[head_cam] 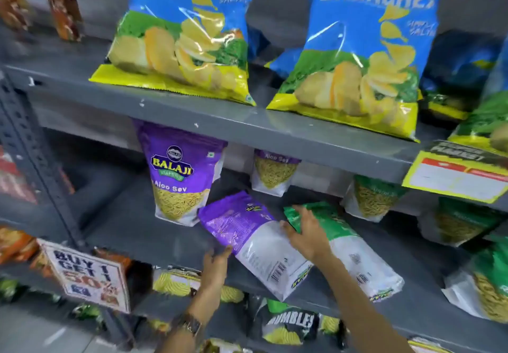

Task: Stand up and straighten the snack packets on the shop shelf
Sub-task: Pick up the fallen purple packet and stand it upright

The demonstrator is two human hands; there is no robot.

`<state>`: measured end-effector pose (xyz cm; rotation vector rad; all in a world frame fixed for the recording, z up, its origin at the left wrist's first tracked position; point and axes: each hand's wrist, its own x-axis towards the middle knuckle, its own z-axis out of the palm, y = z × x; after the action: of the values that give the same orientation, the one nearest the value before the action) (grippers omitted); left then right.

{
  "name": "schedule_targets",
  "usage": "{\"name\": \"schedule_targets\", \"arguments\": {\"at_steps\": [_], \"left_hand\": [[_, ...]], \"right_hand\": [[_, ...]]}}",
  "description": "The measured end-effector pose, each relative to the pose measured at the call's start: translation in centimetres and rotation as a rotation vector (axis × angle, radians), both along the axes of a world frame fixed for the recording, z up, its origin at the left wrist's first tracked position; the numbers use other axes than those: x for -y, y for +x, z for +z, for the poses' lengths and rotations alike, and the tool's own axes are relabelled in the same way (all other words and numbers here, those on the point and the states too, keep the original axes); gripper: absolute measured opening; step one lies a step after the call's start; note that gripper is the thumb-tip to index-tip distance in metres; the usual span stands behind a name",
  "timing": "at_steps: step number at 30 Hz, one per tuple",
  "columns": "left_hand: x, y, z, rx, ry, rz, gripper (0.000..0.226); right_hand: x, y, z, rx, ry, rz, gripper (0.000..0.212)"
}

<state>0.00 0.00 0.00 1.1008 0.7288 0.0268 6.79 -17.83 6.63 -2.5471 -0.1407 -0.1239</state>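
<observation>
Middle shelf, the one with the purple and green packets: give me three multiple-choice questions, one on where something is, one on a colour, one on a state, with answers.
1. Where is the upright purple Aloo Sev packet?
A. Left of the fallen purple packet
B. On the top shelf
C. In the right hand

2. What colour tops the fallen packet under the right hand?
A. Red
B. Green
C. Blue

3. How is the purple packet between the hands?
A. Standing upright
B. Hanging from a hook
C. Lying flat, back side up

Answers: 1 A, it stands to that packet's left. 2 B, its top band is green. 3 C, its barcode faces up; the left hand touches its edge.
</observation>
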Motion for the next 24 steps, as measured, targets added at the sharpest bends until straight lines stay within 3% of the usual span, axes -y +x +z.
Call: {"name": "schedule_targets", "arguments": {"at_steps": [2, 4, 7, 10, 14, 18, 22, 24], "left_hand": [[0.4, 1.0, -0.5, -0.058, -0.154, -0.022, 0.051], [0.6, 1.8, -0.8, -0.074, -0.187, -0.028, 0.045], [1.3, 2.5, -1.2, -0.051, -0.165, -0.092, 0.036], [2.0, 2.2, -1.0, 0.03, -0.106, -0.133, 0.051], [2.8, 1.6, -0.6, 0.117, -0.033, -0.075, 0.034], [3.0, 1.7, 0.4, 0.186, 0.058, -0.089, 0.035], [2.2, 3.9, 3.0, 0.354, 0.196, -0.11, 0.033], [1.4, 5.7, 4.5, 0.433, 0.299, -0.129, 0.038]], "right_hand": [[-0.3, 1.8, -0.7, -0.254, 0.141, -0.012, 0.052], [-0.7, 3.4, -1.5, -0.439, 0.283, -0.052, 0.045], [-0.1, 5.3, -3.3, -0.557, 0.237, 0.01, 0.036], [1.0, 5.8, -3.5, -0.709, 0.329, 0.068, 0.038], [2.0, 5.4, -2.9, -0.677, 0.365, 0.06, 0.043], [3.5, 4.0, -1.7, -0.59, 0.485, 0.132, 0.012], [4.2, 3.7, 0.0, -0.516, 0.577, 0.194, 0.015], [3.8, 4.4, 0.6, -0.452, 0.596, 0.195, 0.027]]}}
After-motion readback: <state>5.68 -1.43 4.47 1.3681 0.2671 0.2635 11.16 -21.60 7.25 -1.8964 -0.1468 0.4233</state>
